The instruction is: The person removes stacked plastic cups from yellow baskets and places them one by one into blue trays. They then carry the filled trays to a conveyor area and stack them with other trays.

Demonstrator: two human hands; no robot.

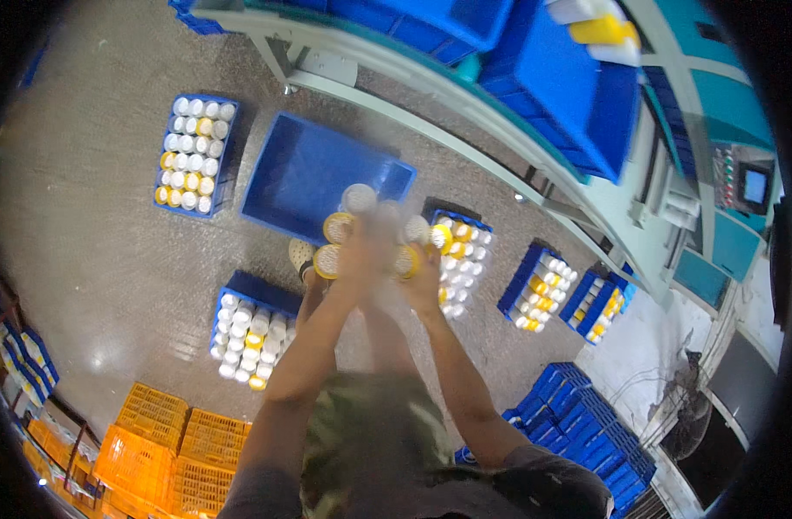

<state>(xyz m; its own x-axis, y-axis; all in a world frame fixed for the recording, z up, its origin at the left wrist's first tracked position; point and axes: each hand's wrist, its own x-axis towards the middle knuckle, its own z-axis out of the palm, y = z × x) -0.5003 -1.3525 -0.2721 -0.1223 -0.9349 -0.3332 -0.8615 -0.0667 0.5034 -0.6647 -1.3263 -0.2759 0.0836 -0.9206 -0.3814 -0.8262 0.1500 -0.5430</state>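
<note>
My left hand (359, 266) and my right hand (424, 278) are closed round a bunch of white and yellow cylinders with round, ridged ends, held in front of my legs. On the left side of the bunch are a yellow-rimmed cylinder (328, 261) and a white cylinder (359, 198). A pale cylinder (416, 229) lies by my right hand. Motion blurs the middle of the bunch, and some fingers are hidden. Just beyond my hands, a large blue crate (279, 223) sits on the floor. To the right stands a blue crate of cylinders (463, 259), partly behind the bunch.
More filled blue crates stand on the floor: one far left (191, 156), one near left (253, 333), others right (539, 290). A pale metal frame (439, 112) bearing blue bins runs across the far side. Orange crates (154, 441) and stacked blue crates (578, 424) stand near me.
</note>
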